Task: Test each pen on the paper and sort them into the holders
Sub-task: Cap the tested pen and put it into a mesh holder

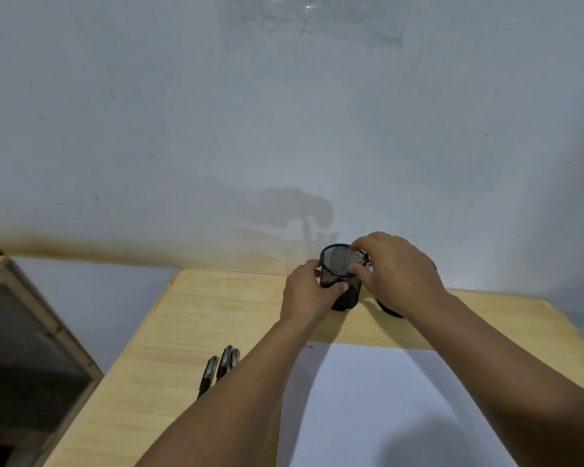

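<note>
1. So, quick status from my remote seat: both hands are up at the far edge of the table [189, 318], working on the mesh holder [339, 281], which is tipped toward me.
2. Left hand [305, 294] has fingers and thumb curled round the holder's side, steadying it.
3. Right hand [397, 274] is over the holder's rim, fingertips pinching something small with a bluish bit showing. I'd guess it's a pen [364, 264] going in, but it's mostly hidden by the fingers, so don't quote me.
4. A second holder [390, 310] sits just beside the first, toward the right edge, nearly all covered by the right hand and wrist. Can't see what's inside either one.
5. Still waiting: three dark pens [221, 365] lying together near the left edge of the table, just beside my left forearm, untouched by either hand.
6. White paper [385, 399] lies at the near edge, between the arms. One tiny dark mark near its far left corner; I can't make out any other scribbles.
7. My read: one pen apparently being sorted, at least three left to test and drop in. So early-to-middle, not close to finished.
</note>
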A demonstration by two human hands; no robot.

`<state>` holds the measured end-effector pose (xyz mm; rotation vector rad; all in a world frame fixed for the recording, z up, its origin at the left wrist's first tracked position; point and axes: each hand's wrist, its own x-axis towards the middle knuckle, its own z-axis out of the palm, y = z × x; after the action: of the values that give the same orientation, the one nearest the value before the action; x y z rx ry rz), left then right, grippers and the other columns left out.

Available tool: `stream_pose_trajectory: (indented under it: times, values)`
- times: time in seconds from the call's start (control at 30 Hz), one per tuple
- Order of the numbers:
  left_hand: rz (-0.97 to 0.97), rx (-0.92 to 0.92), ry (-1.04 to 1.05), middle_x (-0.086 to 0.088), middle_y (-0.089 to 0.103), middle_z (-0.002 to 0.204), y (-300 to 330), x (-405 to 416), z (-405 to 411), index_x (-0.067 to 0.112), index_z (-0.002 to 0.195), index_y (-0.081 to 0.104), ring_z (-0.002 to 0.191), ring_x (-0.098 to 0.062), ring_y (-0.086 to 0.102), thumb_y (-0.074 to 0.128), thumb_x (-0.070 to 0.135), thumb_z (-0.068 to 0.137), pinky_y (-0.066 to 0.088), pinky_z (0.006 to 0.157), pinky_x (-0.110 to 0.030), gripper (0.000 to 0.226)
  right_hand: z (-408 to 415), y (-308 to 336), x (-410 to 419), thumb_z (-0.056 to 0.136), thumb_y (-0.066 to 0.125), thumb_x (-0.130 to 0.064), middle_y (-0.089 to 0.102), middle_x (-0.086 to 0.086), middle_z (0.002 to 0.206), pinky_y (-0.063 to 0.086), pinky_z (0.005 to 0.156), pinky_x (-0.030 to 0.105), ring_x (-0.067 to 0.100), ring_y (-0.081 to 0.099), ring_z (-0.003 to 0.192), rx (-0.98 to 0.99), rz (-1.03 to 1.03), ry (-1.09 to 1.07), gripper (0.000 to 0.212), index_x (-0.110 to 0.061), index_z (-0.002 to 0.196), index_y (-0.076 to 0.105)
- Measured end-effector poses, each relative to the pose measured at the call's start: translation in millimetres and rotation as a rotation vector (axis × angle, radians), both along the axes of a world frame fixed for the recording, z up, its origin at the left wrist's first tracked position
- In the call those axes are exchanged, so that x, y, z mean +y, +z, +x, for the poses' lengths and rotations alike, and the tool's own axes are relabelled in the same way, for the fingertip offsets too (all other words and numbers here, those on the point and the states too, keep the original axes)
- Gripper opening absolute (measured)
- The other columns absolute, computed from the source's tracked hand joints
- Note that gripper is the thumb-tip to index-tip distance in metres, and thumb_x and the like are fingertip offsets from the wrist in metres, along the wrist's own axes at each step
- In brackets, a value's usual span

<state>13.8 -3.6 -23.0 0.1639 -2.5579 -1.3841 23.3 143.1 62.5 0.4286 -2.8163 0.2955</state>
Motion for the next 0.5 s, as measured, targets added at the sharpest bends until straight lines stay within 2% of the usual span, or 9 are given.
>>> stream_pose_trajectory:
  times: [0.1,0.17,0.23,0.3,0.5]
  values:
    - [-0.014,-0.046,-0.01,0.003,0.065,0.115,1.8,-11.5,8.9,0.02,0.129,0.059,0.097,-0.016,0.063,0.08,0.037,0.077,0.052,0.083,-0.031,0.058,22.1,-4.2,2.7,0.09,0.064,-0.037,0.065,-0.007,0.119,0.051,0.075,0.035,0.023,0.06,0.105,0.152,-0.08,0.009,0.03,-0.026,0.118,0.065]
    - [-0.005,-0.062,-0.018,0.004,0.066,0.113,2.7,-23.2,19.6,0.023,0.128,0.06,0.089,-0.01,0.062,0.079,0.035,0.079,0.05,0.074,-0.023,0.054,38.5,-12.2,0.8,0.086,0.068,-0.033,0.068,-0.009,0.109,0.051,0.073,0.034,0.021,0.063,0.099,0.153,-0.195,0.042,0.025,-0.026,0.111,0.068]
    - [-0.047,-0.062,-0.031,0.006,0.067,0.109,1.9,-37.7,32.9,0.025,0.124,0.063,0.084,-0.006,0.06,0.079,0.037,0.08,0.046,0.069,-0.02,0.048,56.1,-23.3,-6.1,0.085,0.069,-0.031,0.068,-0.013,0.099,0.049,0.072,0.03,0.013,0.064,0.091,0.057,-0.286,0.064,0.019,-0.029,0.104,0.069]
    - [-0.112,-0.075,-0.044,0.008,0.068,0.107,0.4,-54.9,47.3,0.027,0.12,0.066,0.083,-0.004,0.059,0.078,0.039,0.082,0.045,0.071,-0.021,0.042,73.8,-39.7,-16.9,0.086,0.067,-0.035,0.068,-0.018,0.094,0.047,0.07,0.026,0.004,0.061,0.082,-0.083,-0.31,0.074,0.015,-0.033,0.101,0.069]
    - [-0.37,-0.194,-0.186,0.01,0.066,0.118,-1.0,-114.7,85.3,0.029,0.116,0.069,0.11,-0.01,0.059,0.064,0.03,0.091,0.046,0.091,-0.025,0.026,124.9,-82.2,-68.2,0.085,0.063,-0.045,0.069,-0.018,0.087,0.053,0.071,0.021,0.001,0.063,0.078,-0.439,-0.415,0.118,0.017,-0.035,0.097,0.071]
